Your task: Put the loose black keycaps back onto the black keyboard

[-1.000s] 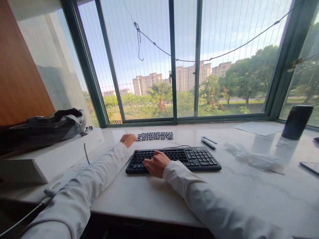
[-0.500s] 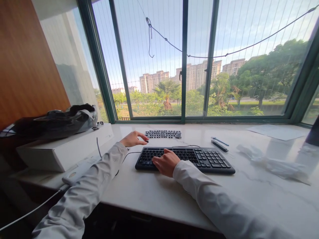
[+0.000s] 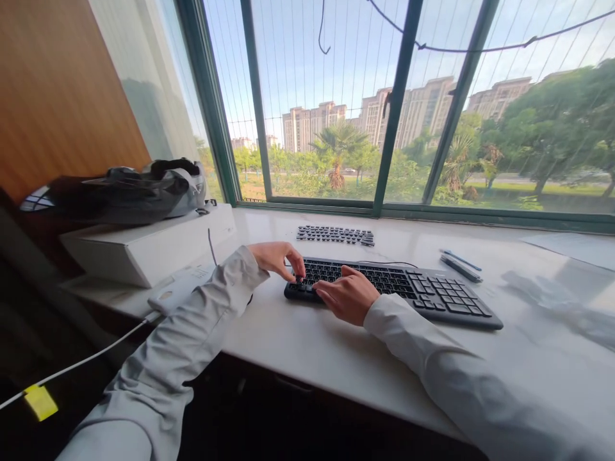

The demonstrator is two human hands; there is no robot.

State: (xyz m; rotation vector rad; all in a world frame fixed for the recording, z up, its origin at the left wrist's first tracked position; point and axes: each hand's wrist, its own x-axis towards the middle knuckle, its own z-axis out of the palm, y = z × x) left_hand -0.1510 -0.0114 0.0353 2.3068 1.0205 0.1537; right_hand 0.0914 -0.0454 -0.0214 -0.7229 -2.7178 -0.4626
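Note:
A black keyboard (image 3: pixel 444 314) lies on the white marble-patterned tabletop. Its number pad carries keycaps, while most of its main section shows bare key sockets. Over the keyboard's left end, my left hand (image 3: pixel 277 257) pinches a small black keycap (image 3: pixel 299 279) between thumb and fingertips. My right hand (image 3: pixel 350 298) rests on the lower left part of the keyboard, fingers stretched out and touching its front rows, thumb raised, holding nothing. Behind the keyboard, loose black keycaps (image 3: pixel 335 235) are laid out in rows.
Right of the keycaps lie a blue pen (image 3: pixel 461 259) and a dark pen-like tool (image 3: pixel 461 269). Crumpled clear plastic (image 3: pixel 552 294) is at the far right. On the left are a white box (image 3: pixel 144 250) with a black bag (image 3: pixel 139 192) on top, and a power strip (image 3: pixel 180 288).
My left hand has moved the keycap from beside the loose rows to the keyboard's left end. My right hand stays on the keyboard, its fingers straighter. The view has tilted down and shifted left.

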